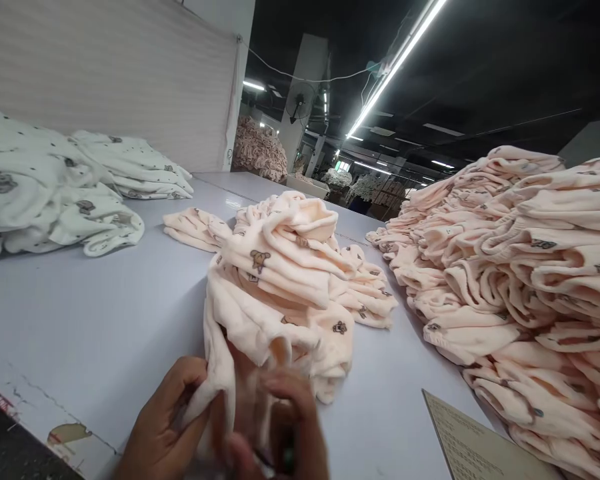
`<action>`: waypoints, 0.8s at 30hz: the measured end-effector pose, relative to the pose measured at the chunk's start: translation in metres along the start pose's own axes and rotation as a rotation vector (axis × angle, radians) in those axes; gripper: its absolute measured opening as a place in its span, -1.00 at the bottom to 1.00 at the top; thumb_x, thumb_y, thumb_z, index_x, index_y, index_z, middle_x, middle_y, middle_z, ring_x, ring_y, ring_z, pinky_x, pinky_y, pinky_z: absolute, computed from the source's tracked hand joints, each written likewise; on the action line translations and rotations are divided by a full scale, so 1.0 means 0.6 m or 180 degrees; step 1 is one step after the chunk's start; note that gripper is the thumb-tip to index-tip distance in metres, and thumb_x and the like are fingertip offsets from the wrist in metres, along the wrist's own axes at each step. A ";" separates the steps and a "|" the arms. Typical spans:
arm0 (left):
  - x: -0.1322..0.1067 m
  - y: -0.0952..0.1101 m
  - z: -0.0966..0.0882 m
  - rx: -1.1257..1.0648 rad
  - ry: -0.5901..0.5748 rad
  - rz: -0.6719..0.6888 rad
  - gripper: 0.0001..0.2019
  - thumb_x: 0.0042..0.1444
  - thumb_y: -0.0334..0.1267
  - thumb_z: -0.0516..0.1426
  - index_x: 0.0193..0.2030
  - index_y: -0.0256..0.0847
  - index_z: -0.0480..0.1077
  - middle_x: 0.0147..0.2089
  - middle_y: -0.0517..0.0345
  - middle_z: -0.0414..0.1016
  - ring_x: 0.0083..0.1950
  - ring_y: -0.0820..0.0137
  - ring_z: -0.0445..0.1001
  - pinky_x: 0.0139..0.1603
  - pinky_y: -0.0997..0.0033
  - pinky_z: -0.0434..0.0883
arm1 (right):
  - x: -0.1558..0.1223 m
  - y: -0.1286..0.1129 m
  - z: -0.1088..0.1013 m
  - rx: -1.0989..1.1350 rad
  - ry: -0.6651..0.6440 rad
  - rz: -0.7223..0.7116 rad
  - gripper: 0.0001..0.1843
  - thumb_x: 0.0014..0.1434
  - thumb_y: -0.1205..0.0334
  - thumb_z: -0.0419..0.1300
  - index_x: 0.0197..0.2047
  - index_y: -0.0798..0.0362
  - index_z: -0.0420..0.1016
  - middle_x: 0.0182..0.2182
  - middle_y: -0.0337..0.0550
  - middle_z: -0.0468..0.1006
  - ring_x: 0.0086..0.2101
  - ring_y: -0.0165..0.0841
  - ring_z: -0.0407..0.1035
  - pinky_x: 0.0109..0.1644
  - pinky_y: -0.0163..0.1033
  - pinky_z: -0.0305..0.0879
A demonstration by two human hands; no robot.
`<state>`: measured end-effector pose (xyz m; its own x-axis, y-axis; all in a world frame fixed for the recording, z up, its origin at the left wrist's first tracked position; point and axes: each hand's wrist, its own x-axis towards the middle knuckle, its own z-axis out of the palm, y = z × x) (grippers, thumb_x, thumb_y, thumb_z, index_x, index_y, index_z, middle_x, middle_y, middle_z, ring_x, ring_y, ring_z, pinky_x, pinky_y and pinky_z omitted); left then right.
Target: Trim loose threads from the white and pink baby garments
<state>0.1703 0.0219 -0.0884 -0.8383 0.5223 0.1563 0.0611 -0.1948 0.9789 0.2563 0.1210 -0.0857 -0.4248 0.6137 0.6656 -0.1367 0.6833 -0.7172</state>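
Observation:
A pale pink fleece garment with small brown bear prints lies crumpled on the table in front of me. My left hand is closed on a fold of its near edge, thumb on top. Close beside it, my right hand is smeared by motion at the same edge. Its fingers are curled, and a dark thing with a spot of green shows within them, too blurred to name. Where the near edge runs between both hands, the cloth is partly hidden by the fingers.
High piles of similar pink garments stand on the right. White printed garments lie at the left. A flat printed board rests near the right pile. The pale table has a worn front edge. Further heaps stand behind.

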 end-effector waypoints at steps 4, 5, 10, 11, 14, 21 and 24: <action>-0.001 -0.004 -0.020 -0.0236 0.0550 -0.0237 -0.68 -0.10 -0.01 0.29 -0.30 -0.12 0.35 -0.14 0.17 0.46 -0.23 0.36 0.44 -0.28 0.60 0.40 | -0.010 0.015 0.036 -0.0192 -0.1117 -0.0032 -0.63 0.03 0.34 0.04 -0.06 -0.13 0.28 -0.34 -0.27 0.47 -0.45 -0.34 0.39 -0.45 -0.33 0.27; 0.001 -0.005 -0.027 -0.0269 0.0701 -0.0343 -0.63 -0.15 0.00 0.32 -0.29 -0.13 0.36 -0.10 0.15 0.47 -0.26 0.37 0.46 -0.31 0.60 0.41 | -0.009 0.023 0.039 -0.0272 -0.1266 -0.0118 -0.61 -0.04 0.39 0.01 -0.10 -0.11 0.31 -0.35 -0.26 0.46 -0.44 -0.34 0.39 -0.42 -0.32 0.28; 0.011 0.000 -0.053 -0.0662 0.0797 -0.0717 -0.57 -0.25 0.01 0.37 -0.28 -0.16 0.42 -0.15 0.13 0.56 -0.30 0.35 0.51 -0.35 0.60 0.44 | -0.012 0.045 0.041 0.0139 -0.1803 -0.0462 -0.61 -0.23 0.41 -0.01 -0.26 -0.04 0.34 -0.36 -0.25 0.43 -0.37 -0.38 0.40 -0.36 -0.37 0.26; 0.014 0.001 -0.057 -0.0723 0.0737 -0.0780 -0.57 -0.23 0.02 0.36 -0.26 -0.16 0.44 -0.18 0.13 0.57 -0.28 0.33 0.52 -0.35 0.59 0.44 | -0.014 0.044 0.041 0.0184 -0.1763 -0.0366 -0.65 -0.20 0.41 0.00 -0.27 -0.03 0.34 -0.39 -0.26 0.42 -0.39 -0.38 0.39 -0.38 -0.38 0.26; 0.026 -0.002 -0.068 -0.0770 0.0284 -0.1013 -0.62 -0.19 -0.03 0.36 -0.23 -0.16 0.52 -0.26 0.15 0.60 -0.23 0.29 0.53 -0.26 0.58 0.45 | -0.013 0.043 0.040 0.0040 -0.1290 0.0048 -0.78 0.02 0.33 0.06 -0.22 0.00 0.39 -0.41 -0.21 0.44 -0.40 -0.33 0.41 -0.37 -0.34 0.31; 0.042 -0.002 -0.071 -0.1529 -0.0738 -0.1806 -0.78 -0.04 -0.16 0.30 -0.25 -0.20 0.59 -0.42 0.19 0.59 -0.44 0.41 0.46 -0.33 0.53 0.44 | 0.014 0.054 0.033 -0.0608 -0.0883 0.0253 -0.68 0.19 0.20 0.10 0.01 0.02 0.44 -0.16 -0.06 0.56 -0.19 -0.17 0.48 -0.15 -0.16 0.41; 0.041 0.008 -0.064 -0.1660 -0.0451 -0.2000 -0.76 -0.07 -0.15 0.32 -0.28 -0.22 0.60 -0.44 0.15 0.59 -0.42 0.41 0.47 -0.28 0.53 0.46 | 0.015 0.043 0.025 -0.0866 -0.1146 -0.0037 -0.69 0.18 0.17 0.11 0.00 -0.04 0.42 -0.20 -0.12 0.57 -0.24 -0.18 0.48 -0.22 -0.16 0.41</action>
<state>0.1295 0.0019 -0.0850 -0.5541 0.7551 -0.3504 -0.6843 -0.1735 0.7082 0.2357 0.1384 -0.1013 -0.7154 0.4616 0.5246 0.0766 0.7980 -0.5978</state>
